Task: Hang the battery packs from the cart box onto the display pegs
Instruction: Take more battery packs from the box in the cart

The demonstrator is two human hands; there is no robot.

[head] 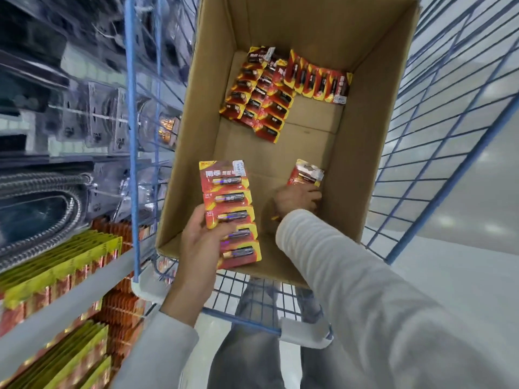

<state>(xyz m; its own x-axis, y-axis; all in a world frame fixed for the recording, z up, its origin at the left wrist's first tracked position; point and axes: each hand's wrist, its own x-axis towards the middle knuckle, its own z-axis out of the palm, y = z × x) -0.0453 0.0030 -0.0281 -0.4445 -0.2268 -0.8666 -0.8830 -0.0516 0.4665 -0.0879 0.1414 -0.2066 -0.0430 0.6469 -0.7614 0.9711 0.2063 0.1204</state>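
Note:
A tall cardboard box (362,136) stands in a blue wire cart (438,153). My left hand (200,234) grips a long red and yellow strip of battery packs (229,209) above the box's near left corner. Deep inside the box, my right hand (297,199) holds another battery pack (306,174) by its lower end. Several more battery strips (269,91) lie on the box floor at the far end, some fanned out to the right (320,80).
Display shelving runs along the left, with rows of hanging yellow and red battery packs (61,265) at lower left and blurred packaged goods (84,113) above. A grey shelf rail (64,304) crosses in front of them. Pale floor lies to the right.

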